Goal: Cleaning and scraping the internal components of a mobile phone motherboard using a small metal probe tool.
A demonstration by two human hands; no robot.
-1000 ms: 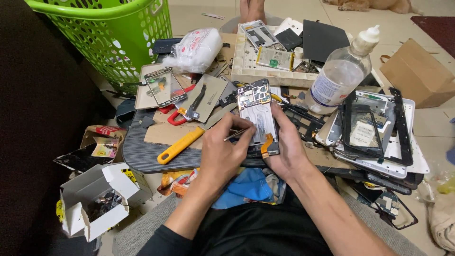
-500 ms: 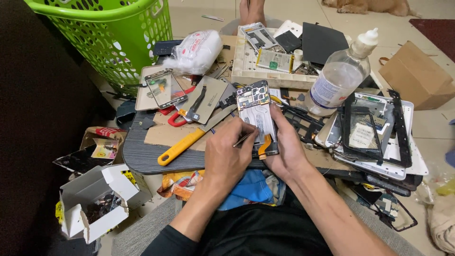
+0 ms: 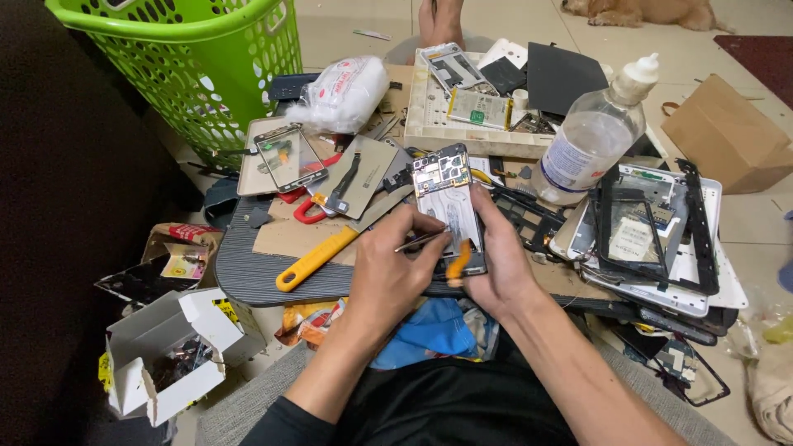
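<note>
An opened phone [image 3: 447, 206] is gripped by the right hand [image 3: 496, 264], while thin tweezers [image 3: 421, 240] are pinched in the left hand [image 3: 388, 277]. Beyond the grip, phone parts are held in a cream tray [image 3: 429, 132]; left of it, small dark parts are kept in an open white box [image 3: 157, 363].

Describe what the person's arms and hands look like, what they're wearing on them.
Both forearms are bare, with no gloves, watch or rings visible on the left hand or the right hand. A dark sleeve shows on the left upper arm at the bottom edge; no sleeve shows on the right arm. The fingers are uncovered.

An opened phone [image 3: 447, 202], circuit board exposed, stands tilted upright at centre; thin metal tweezers [image 3: 423, 240] touch its near-left edge.
</note>
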